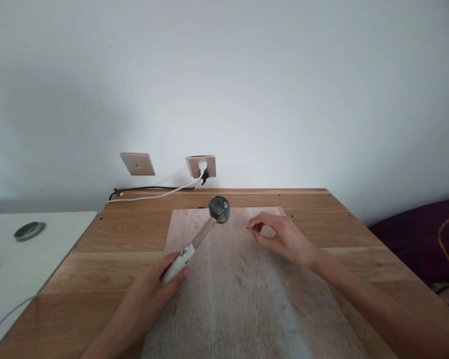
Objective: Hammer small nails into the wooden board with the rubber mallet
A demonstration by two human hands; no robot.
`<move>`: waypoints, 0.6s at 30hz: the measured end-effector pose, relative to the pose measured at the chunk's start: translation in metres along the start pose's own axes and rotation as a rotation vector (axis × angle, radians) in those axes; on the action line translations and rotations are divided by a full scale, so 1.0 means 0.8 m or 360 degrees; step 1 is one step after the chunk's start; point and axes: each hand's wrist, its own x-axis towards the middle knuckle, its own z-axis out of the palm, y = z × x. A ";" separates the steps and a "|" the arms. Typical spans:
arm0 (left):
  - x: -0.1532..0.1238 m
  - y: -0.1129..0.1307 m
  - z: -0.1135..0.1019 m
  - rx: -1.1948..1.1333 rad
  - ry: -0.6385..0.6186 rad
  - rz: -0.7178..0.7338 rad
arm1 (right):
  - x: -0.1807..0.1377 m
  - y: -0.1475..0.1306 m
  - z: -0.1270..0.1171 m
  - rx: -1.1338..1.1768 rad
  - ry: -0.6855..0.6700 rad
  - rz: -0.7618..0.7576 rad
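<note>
Wooden board (217, 319): pale and scuffed, lying on the table (108, 239) under both hands.
Left hand (149, 291): clenched round the near end of the hammer (200, 238) handle.
Hammer: only one. Its long axis runs away from that hand and rightward, with the head just left of the other hand's fingertips.
Right hand (284, 239): thumb and forefinger nearly meet at the board, can't tell if they're pinching anything.
Nails (242, 269): three loose ones between the hands, nearer the right.

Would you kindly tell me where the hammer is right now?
In the head view the hammer is left of centre: the left hand grips its handle, its dark head at the board's far end, near the right hand.
</note>
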 end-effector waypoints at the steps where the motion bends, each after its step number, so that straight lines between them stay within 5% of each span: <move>1: -0.001 0.000 0.000 -0.0006 -0.0007 -0.0002 | 0.008 0.007 0.005 0.0042 0.0060 0.0082; 8: -0.003 -0.004 0.000 -0.0053 -0.0034 -0.0035 | 0.037 0.018 0.045 0.0031 0.0057 0.0242; 18: -0.002 -0.005 0.002 -0.0057 -0.0085 -0.0071 | 0.036 0.021 0.058 -0.0098 0.0003 0.0321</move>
